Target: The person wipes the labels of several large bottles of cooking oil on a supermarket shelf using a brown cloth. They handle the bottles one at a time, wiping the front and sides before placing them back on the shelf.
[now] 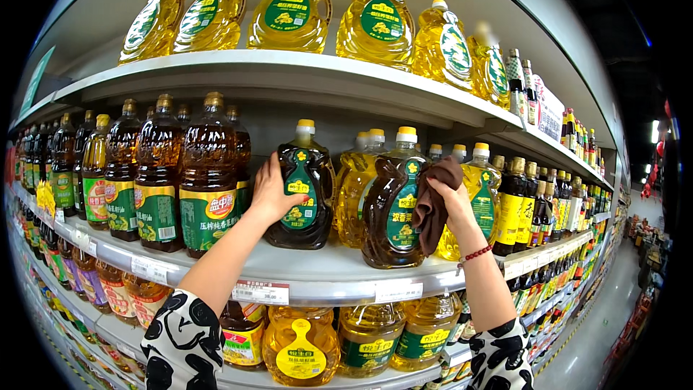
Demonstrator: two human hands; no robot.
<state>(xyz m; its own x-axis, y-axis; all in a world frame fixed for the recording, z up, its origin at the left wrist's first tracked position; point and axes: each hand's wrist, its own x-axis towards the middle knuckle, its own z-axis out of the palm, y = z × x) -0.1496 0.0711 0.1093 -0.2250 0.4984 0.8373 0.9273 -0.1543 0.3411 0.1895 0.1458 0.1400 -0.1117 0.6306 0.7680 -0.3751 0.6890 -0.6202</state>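
Observation:
My left hand (276,192) grips a dark cooking-oil bottle (281,230) with a yellow cap and green label. Its thumb lies across the label and its fingers lie along the left side. In my right hand (455,203) is a bunched brown cloth (433,222), which overlaps the right side of a second dark oil bottle (381,211) nearer the shelf edge. Whether the cloth presses on that bottle I cannot tell. Golden oil bottles (349,195) stand behind and between the two dark ones. Another golden bottle (479,184) stands beyond my right hand, partly covered by it.
Large brown oil bottles (208,173) line the middle shelf (335,268) at left. Yellow-labelled bottles (510,211) stand at right. Overhead, an upper shelf (303,59) carries several golden oil bottles (289,11). Below are round oil jugs (300,341). An aisle floor (601,292) runs along the right.

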